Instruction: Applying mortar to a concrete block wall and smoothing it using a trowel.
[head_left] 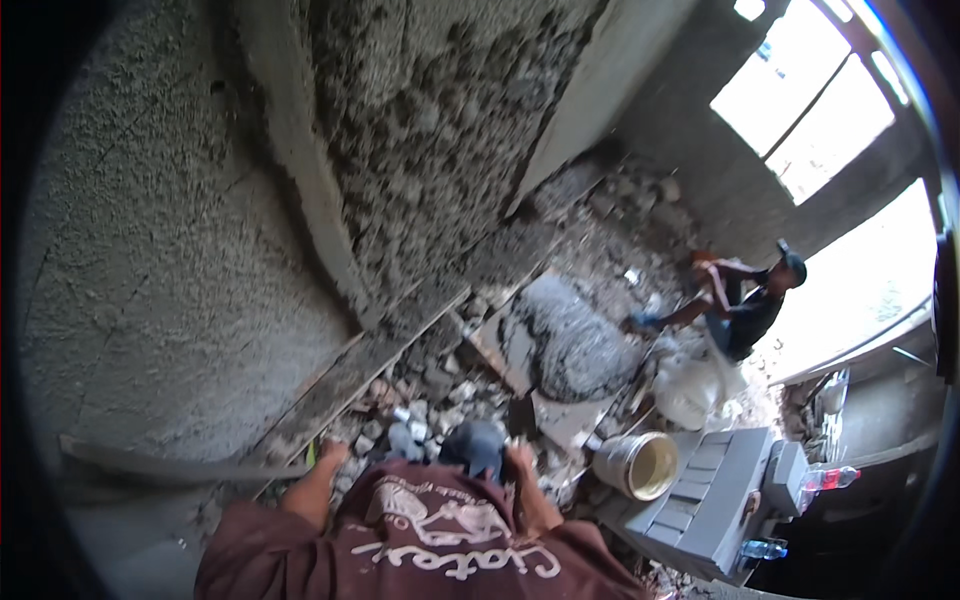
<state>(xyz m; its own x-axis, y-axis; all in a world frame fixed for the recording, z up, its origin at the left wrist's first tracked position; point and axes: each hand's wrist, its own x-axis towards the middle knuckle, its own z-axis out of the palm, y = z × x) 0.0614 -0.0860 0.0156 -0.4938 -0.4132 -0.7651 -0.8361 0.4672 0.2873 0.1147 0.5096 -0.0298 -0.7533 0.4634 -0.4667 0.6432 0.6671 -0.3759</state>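
Note:
My left hand [333, 452] is closed at the near end of a long grey straightedge [180, 464], which reaches out to the left along the rough wall. A small yellow-green patch shows by its fingers. My right hand [519, 456] is closed low in front of me, and the dark flat blade of a trowel [523, 414] sticks out just beyond it; the handle is hidden. Farther ahead, a mound of wet grey mortar [580, 340] lies on the ground, apart from both hands.
Broken rubble [430, 400] covers the ground by my feet. To the right stand a white bucket [636, 466], stacked grey blocks [700, 500] and plastic bottles [830, 478]. A person [750, 300] sits beyond a white sack [690, 392]. Wet rough plaster [440, 130] fills a wall strip ahead.

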